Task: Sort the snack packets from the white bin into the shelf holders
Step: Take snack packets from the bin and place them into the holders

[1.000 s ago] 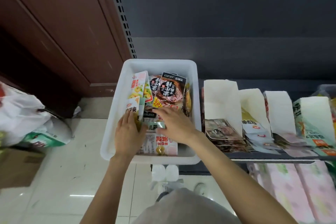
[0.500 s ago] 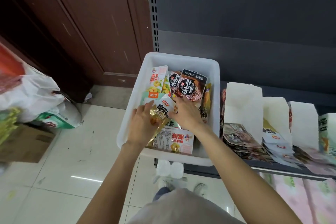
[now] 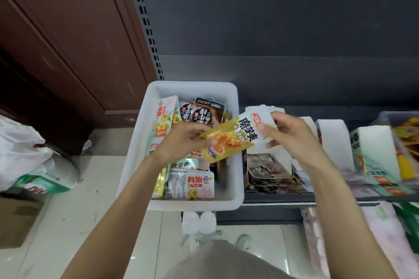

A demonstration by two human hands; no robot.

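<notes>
Item held: one yellow-and-white snack packet, large black characters reading 魔芋爽 under a small red logo, pictured food at its yellow end. It was tilted above the right rim of the white bin, both hands clamped on it: left hand pinching the yellow end, right hand pinching the white end.

In the bin: dark packets at the far end; pale green-white packets at left; a white packet with red writing at the near end.

Right of the bin: white shelf holders on a dark shelf, the leftmost holding brown packets.

Surroundings: pale tiled floor, brown wooden panelling, white plastic bags far left.
</notes>
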